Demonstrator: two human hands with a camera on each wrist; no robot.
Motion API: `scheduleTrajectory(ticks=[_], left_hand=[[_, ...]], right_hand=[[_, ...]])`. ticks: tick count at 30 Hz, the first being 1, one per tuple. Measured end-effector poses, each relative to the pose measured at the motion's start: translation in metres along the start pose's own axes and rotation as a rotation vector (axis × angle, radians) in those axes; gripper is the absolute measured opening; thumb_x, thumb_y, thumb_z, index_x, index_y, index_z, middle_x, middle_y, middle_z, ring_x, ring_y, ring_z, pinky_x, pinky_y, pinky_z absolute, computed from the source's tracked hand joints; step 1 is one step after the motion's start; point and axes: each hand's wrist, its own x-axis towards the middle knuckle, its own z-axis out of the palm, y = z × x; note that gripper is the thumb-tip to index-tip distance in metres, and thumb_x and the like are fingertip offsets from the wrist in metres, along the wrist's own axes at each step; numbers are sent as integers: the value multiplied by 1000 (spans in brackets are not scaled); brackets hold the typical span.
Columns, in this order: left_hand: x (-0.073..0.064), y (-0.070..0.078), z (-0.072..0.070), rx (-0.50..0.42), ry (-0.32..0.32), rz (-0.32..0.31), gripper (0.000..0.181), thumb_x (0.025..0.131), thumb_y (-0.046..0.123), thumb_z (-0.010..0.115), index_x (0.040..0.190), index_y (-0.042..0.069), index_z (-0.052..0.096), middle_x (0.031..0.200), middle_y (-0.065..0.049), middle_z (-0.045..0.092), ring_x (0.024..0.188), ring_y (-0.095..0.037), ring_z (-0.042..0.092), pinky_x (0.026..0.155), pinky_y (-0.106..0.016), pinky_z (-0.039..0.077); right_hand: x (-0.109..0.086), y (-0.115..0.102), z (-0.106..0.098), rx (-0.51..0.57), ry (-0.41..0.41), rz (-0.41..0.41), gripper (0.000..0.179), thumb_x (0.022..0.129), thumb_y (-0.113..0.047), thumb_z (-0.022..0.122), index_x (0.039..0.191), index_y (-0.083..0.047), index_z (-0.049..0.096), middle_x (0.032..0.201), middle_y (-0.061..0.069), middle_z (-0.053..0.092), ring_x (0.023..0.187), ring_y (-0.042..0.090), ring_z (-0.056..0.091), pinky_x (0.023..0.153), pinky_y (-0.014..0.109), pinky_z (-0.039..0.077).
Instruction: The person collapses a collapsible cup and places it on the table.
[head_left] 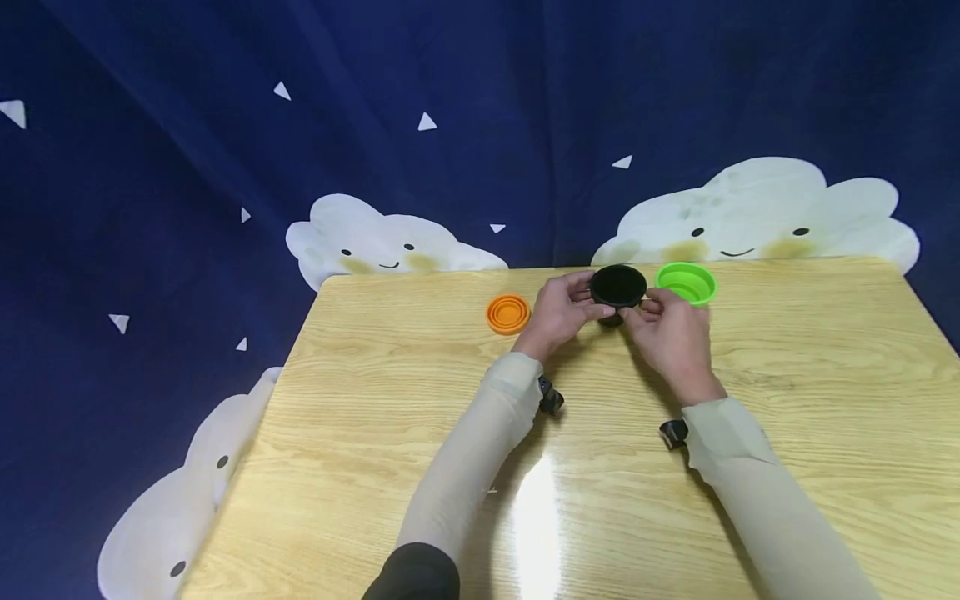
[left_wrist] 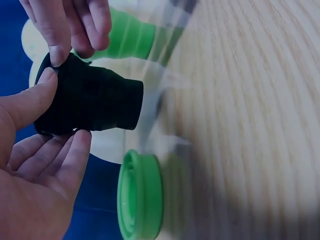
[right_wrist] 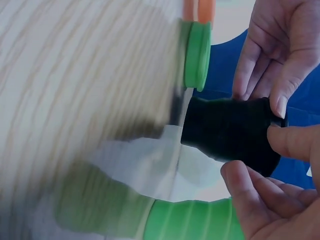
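A black collapsible cup (head_left: 618, 286), its wide mouth facing up and its narrow base down, is held between both hands near the back of the table. My left hand (head_left: 562, 310) grips its rim from the left, thumb in front and fingers along the side. From the other side my right hand (head_left: 672, 335) pinches the rim, as the right wrist view shows with the black cup (right_wrist: 232, 130). The cup is stretched out, with a stepped, tapering wall (left_wrist: 95, 97). Its inside is too dark to make out.
An orange flattened collapsible cup (head_left: 508, 314) lies left of my left hand. An extended green cup (head_left: 686, 283) stands behind my right hand. The wrist views show a flattened green cup (left_wrist: 142, 197), apparently hidden by my left hand in the head view. A blue curtain (head_left: 450, 50) hangs behind.
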Motion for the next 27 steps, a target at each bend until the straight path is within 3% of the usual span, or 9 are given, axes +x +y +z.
scheduleTrajectory(ticks=[4, 8, 14, 21, 24, 27], left_hand=[[-5, 5, -5, 53, 10, 34, 60, 69, 16, 80, 124, 9, 57, 105, 2, 65, 87, -3, 61, 71, -15, 51], [-9, 11, -10, 37, 0, 62, 57, 69, 15, 80, 121, 11, 59, 104, 2, 65, 88, -5, 62, 71, -16, 51], [-16, 20, -18, 13, -22, 112, 53, 69, 12, 80, 118, 11, 61, 100, -2, 66, 86, -9, 63, 72, -17, 51], [-25, 30, -27, 96, -48, 176, 50, 69, 9, 79, 116, 11, 62, 98, 0, 67, 82, -9, 65, 67, -18, 53], [-29, 34, -30, 281, -43, 258, 51, 72, 16, 78, 119, 13, 61, 102, 0, 66, 85, -10, 64, 69, -14, 51], [-35, 39, -34, 623, -5, 445, 53, 75, 25, 75, 123, 12, 58, 113, -3, 62, 99, -12, 59, 84, -14, 45]], right_hand=[[0, -4, -7, 33, -13, 11, 49, 80, -28, 69, 114, 6, 59, 94, 16, 67, 79, 24, 67, 73, 40, 53], [0, -9, -14, 64, -10, -4, 50, 80, -31, 69, 115, 3, 59, 94, 14, 68, 77, 21, 67, 66, 29, 54], [-3, -17, -24, 106, 15, -124, 45, 79, -24, 71, 119, -7, 60, 91, 12, 68, 72, 18, 67, 56, 6, 46], [-7, -24, -35, 58, -1, -248, 29, 79, -26, 72, 104, -11, 69, 85, 4, 69, 68, 13, 65, 57, 4, 44], [-9, -26, -39, 41, 4, -295, 24, 77, -25, 74, 97, -11, 70, 82, 1, 69, 65, 10, 64, 55, 6, 43], [-10, -27, -42, 18, -4, -327, 21, 75, -25, 76, 91, -13, 69, 79, -3, 69, 63, 7, 62, 53, 8, 43]])
